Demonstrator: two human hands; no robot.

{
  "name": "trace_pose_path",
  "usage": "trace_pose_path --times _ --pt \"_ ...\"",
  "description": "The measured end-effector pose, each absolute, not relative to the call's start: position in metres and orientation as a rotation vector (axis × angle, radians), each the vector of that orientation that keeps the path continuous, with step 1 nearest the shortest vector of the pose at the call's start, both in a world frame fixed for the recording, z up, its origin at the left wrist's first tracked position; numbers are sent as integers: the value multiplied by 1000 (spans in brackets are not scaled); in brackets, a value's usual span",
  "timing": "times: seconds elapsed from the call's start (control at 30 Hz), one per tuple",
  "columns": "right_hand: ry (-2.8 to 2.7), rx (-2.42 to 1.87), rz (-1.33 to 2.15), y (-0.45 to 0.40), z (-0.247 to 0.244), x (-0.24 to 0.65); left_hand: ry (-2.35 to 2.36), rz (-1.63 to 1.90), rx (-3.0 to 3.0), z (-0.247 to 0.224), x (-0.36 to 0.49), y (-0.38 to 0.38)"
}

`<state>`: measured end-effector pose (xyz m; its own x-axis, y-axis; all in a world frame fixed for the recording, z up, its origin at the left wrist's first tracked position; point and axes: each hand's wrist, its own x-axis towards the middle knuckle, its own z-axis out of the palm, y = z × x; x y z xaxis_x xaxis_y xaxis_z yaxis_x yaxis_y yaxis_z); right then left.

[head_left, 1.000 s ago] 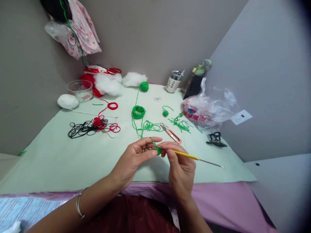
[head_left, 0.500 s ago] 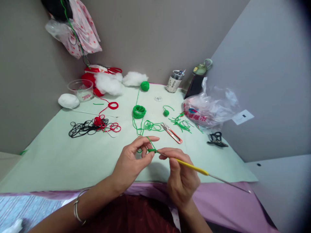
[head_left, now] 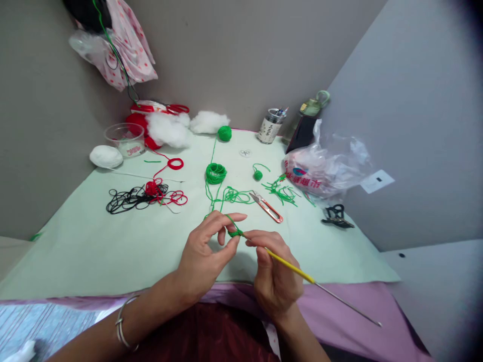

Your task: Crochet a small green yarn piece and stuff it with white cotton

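Observation:
My left hand (head_left: 206, 249) pinches a small green crocheted piece (head_left: 235, 233) between thumb and fingers, and green yarn runs over its raised index finger. In my right hand (head_left: 277, 276) is a yellow-handled crochet hook (head_left: 292, 267), held like a pen. Its tip meets the green piece; the metal far end points down to the right. Beyond the hands lie a wound coil of green yarn (head_left: 216, 174), loose green strands (head_left: 236, 195) and orange thread snips (head_left: 267, 208). A small green ball with a tail (head_left: 257, 175) rests behind the snips.
On the left are tangled black cord (head_left: 126, 200), a red yarn ring (head_left: 175, 164), a clear tub (head_left: 132, 148) and white stuffing (head_left: 168, 130). To the right are a plastic bag (head_left: 320, 168), a black claw clip (head_left: 337, 217) and green scraps (head_left: 283, 193). A pen cup (head_left: 270, 126) stands at the back.
My right hand has shifted slightly left, and the crochet hook now slants more steeply, its far end lower. The left hand keeps its hold in nearly the same place.

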<state>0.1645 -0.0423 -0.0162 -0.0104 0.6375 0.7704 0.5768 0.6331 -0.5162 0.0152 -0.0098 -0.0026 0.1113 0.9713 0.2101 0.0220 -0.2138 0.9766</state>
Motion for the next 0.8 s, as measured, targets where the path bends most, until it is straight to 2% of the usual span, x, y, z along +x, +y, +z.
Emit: trace_pose_path --times 0.1,0.23,0.37,0.47,0.53,0.7,0.8 --pt "-1742 -972 -68 -41 -23 165 1035 1303 1433 -3 17 -14" --pt "-1763 -993 -205 -42 -35 167 888 1060 984 -2 17 -12" --pt "-1467 -1023 159 -41 -29 167 671 865 591 -2 12 -4" --pt "-1227 -971 500 -37 -21 166 668 898 618 -2 11 -3" --pt "-1241 -959 574 -35 -19 165 685 934 692 -2 12 -5" --pt "-1487 -1042 281 -38 -28 163 768 1019 750 -6 18 -8" --pt "-1635 -1048 37 -41 -34 165 688 926 607 -7 18 -5"
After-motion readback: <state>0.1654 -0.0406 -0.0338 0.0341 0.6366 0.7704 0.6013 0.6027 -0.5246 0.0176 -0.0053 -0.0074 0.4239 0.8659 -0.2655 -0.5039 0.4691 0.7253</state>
